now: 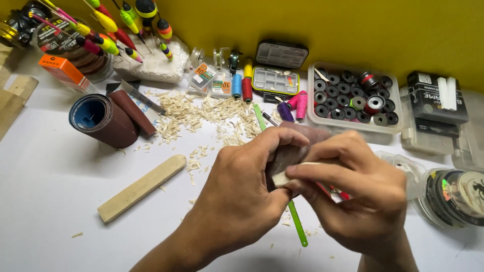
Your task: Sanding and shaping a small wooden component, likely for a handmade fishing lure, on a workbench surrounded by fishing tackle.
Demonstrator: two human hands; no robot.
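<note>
White bench (45, 171) under yellow wall. Small pale wooden piece (280, 178), light, stiff, thin, judged breakable, pinched at end by right hand (353, 186) fingers; brown sandpaper scrap (285, 156), limp, clamped by left hand (242, 186).

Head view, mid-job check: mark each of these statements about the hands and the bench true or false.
1. The left hand grips a folded piece of dark brown sandpaper. True.
2. The right hand pinches a small pale wooden piece against that sandpaper. True.
3. The long pale wooden stick lies in the right hand. False: it lies on the white table, left of both hands.
4. The roll of dark red-brown sandpaper with a blue inside stands right of the hands. False: it lies at the left.
5. Pale wood shavings lie behind the hands. True.
</note>
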